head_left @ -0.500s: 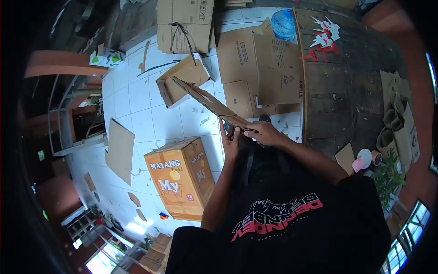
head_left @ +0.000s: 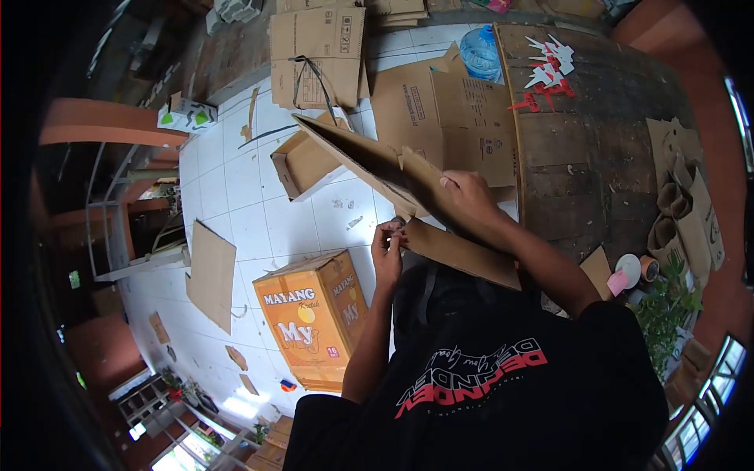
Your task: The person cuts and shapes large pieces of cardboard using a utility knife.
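Pinches narrow with the fingers [head_left: 390,230] of the left hand [head_left: 386,250] on the near corner of the cardboard piece [head_left: 369,161], just left of centre frame. Curls the fingers [head_left: 449,182] of the right hand [head_left: 465,194] over the top of a raised panel, gripping it from above, right of centre.

Holds that cardboard piece up in the air in front of the chest, no longer as the thin folded strip of half a second back. Shows it spread open now: one long panel running up and left toward the small open box [head_left: 306,165], and a lower flap [head_left: 459,253] hanging down and right under the right forearm. Has the right hand lifted higher and farther right than before, and the left hand dropped a little lower, so the two sit apart rather than side by side. Reads, as a judgement, as unfolding well under way, with the fold opened but the panels not yet squared.

Leaves the orange printed box [head_left: 310,314] standing on the tiled floor [head_left: 236,188] at lower left, below the left hand and apart from it. Finds a loose flat sheet [head_left: 212,275] farther left, flattened cartons [head_left: 440,110] at the top centre, and a blue water jug [head_left: 481,49] beside them. Puts the dark wooden tabletop [head_left: 597,157] at right, with red and white paper cutouts [head_left: 546,74] near its far end and tape rolls [head_left: 638,269] at its near edge.
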A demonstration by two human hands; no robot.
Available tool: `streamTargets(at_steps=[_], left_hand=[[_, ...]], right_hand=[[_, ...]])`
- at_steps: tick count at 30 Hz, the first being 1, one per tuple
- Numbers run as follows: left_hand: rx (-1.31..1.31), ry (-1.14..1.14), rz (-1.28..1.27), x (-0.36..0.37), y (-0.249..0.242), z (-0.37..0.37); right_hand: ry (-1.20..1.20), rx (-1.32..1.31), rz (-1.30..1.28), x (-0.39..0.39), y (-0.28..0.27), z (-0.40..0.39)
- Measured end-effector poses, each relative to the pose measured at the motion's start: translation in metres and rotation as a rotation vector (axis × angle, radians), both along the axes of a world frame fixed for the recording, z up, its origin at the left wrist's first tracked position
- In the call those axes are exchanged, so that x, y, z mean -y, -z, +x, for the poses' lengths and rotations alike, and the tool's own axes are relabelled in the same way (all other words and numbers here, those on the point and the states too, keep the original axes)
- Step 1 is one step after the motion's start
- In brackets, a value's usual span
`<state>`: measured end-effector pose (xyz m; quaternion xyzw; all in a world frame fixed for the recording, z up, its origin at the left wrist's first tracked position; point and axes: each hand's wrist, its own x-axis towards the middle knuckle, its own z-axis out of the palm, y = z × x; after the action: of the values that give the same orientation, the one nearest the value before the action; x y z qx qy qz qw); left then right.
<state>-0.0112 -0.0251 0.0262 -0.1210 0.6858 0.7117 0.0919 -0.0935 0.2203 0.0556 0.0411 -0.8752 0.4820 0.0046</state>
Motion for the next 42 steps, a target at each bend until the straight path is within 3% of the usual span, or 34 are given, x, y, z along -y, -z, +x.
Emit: streamTargets(at_steps=[4,8,12,13,20,24,29,33,42], left_hand=[[-0.094,-0.064,-0.232,0.000,-0.042,0.005],[-0.186,-0.178,-0.294,0.021,-0.040,0.018],[-0.131,-0.500,-0.099,0.030,-0.050,0.017],[-0.273,-0.513,-0.233,0.035,-0.043,0.012],[-0.247,-0.531,-0.549,0.077,-0.031,0.000],[-0.227,-0.523,-0.264,0.088,-0.032,-0.021],[-0.317,-0.458,-0.324,0.091,-0.039,-0.043],[-0.415,-0.586,-0.267,0.066,-0.093,-0.062],[-0.606,-0.512,-0.232,-0.012,-0.190,-0.103]], right_hand=[[0.115,-0.083,-0.016,-0.027,-0.037,-0.035],[0.265,-0.145,-0.070,-0.044,-0.075,-0.057],[0.338,-0.288,-0.124,-0.057,-0.112,-0.063],[0.349,-0.325,-0.126,-0.059,-0.122,-0.062],[0.494,-0.385,-0.269,-0.082,-0.166,-0.043],[0.624,-0.496,-0.361,-0.107,-0.182,-0.029],[0.665,-0.580,-0.398,-0.144,-0.190,-0.005],[0.711,-0.551,-0.379,-0.173,-0.210,0.027],[0.989,-0.650,-0.257,-0.213,-0.199,0.090]])
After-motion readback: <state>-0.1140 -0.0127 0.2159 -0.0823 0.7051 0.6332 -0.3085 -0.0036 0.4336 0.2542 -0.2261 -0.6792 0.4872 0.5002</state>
